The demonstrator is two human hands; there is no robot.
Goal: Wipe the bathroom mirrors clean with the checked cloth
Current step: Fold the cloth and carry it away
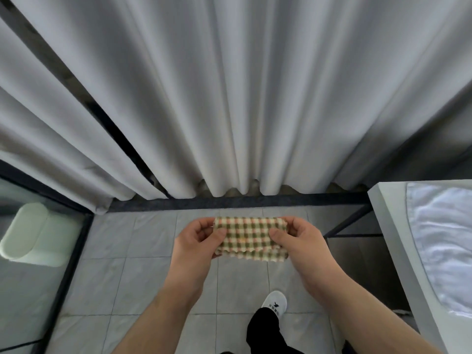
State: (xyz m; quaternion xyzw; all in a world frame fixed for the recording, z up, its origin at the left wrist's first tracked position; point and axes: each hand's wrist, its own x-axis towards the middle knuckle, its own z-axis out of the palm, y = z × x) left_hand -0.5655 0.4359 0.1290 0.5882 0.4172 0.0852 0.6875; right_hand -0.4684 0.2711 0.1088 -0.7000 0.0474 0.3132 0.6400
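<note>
A: Nearest the camera: a black trouser leg and a white slipper [274,302] on the grey floor tiles [143,241], below the checked cloth [251,238].

B: The cloth?

A: Folded to a flat pad, held level between both hands over the tiles. Left hand [198,241] has its grip clamped on the cloth's left end, thumb on top; right hand [298,238] is clamped likewise on the right end. Likely squaring it into a wiping pad.

B: Any mirror?

A: None I can name. Left of the cloth, a dark-framed glass panel [38,226] shows a pale rounded shape. Right of it, a white ledge [390,226] carries a white towel [444,238]. Beyond the cloth, grey curtains [242,98] hang to a dark sill. Wiping not yet begun.
</note>
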